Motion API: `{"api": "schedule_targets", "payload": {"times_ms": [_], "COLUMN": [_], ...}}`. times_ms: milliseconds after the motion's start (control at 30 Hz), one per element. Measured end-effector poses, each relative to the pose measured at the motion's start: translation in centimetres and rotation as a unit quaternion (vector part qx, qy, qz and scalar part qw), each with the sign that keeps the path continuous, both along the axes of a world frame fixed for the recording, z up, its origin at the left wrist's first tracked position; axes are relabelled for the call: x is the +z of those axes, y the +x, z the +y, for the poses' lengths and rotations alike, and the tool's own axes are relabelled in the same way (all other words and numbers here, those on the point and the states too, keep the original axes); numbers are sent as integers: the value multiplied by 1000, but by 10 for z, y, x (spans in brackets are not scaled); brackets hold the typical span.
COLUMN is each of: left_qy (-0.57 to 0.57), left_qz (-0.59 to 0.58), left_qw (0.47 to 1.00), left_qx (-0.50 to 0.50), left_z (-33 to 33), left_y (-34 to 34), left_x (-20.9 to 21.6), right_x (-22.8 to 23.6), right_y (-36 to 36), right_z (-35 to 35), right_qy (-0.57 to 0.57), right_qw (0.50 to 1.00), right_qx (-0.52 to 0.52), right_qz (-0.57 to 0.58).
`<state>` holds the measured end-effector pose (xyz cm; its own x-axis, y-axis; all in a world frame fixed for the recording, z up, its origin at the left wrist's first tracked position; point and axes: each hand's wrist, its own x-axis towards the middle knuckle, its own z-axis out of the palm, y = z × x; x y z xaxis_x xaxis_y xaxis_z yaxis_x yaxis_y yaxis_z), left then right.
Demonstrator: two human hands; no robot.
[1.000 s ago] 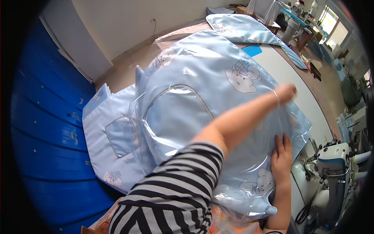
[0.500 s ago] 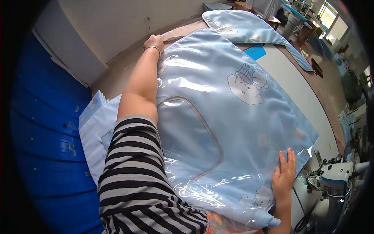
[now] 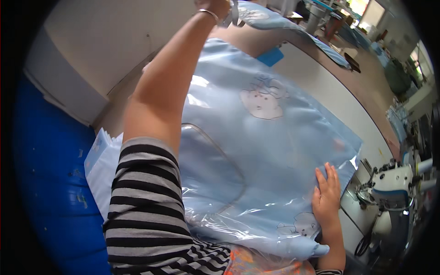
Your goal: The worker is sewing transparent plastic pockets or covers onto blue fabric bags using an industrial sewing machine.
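Observation:
A large light blue fabric piece [image 3: 284, 146] under shiny clear plastic covers the table in front of me, with cartoon animal prints and a grey curved binding line [image 3: 224, 156]. My right hand [image 3: 326, 197] lies flat on its near right part, fingers stretched out. My left arm reaches far ahead past the fabric's far corner. At the upper edge of the picture my left hand [image 3: 215, 6], partly cut off, is closed beside a grey, strip-like thing [image 3: 235, 13]. Blur hides exactly what it grips. The plastic is bunched near my body.
Another light blue printed piece [image 3: 275, 20] with a grey edge lies at the far end of the white table [image 3: 316, 78], near a bright blue flat item [image 3: 271, 57]. A sewing machine [image 3: 389, 183] stands at right. Folded light blue fabric [image 3: 103, 169] rests beside a blue surface [image 3: 55, 183] at left.
My left hand has left the fabric's far left edge and moved farther ahead and right, beside the grey thing. My right hand stays on the fabric. The whole view has shifted slightly.

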<state>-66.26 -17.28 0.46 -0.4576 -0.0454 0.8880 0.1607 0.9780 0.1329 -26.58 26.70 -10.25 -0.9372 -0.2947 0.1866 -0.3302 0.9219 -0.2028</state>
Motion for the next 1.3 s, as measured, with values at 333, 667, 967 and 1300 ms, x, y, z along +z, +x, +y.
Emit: {"api": "schedule_targets", "payload": {"times_ms": [333, 667, 967, 1300], "left_qy": [-219, 11, -51, 81], "left_qz": [-375, -480, -455, -469], "left_qw": [783, 755, 767, 677], "left_qx": [-446, -446, -450, -561], "left_z": [384, 407, 428, 420], "left_y": [200, 216, 219, 217], "left_x": [-120, -116, -117, -132], "right_x": [-11, -20, -18, -21], "right_y": [4, 56, 76, 92], "right_z": [15, 45, 49, 52], "right_qy": [-45, -189, -137, -176], "right_qw": [998, 977, 987, 981], "right_qx": [14, -50, -22, -10], "right_qz": [48, 85, 77, 87]}}
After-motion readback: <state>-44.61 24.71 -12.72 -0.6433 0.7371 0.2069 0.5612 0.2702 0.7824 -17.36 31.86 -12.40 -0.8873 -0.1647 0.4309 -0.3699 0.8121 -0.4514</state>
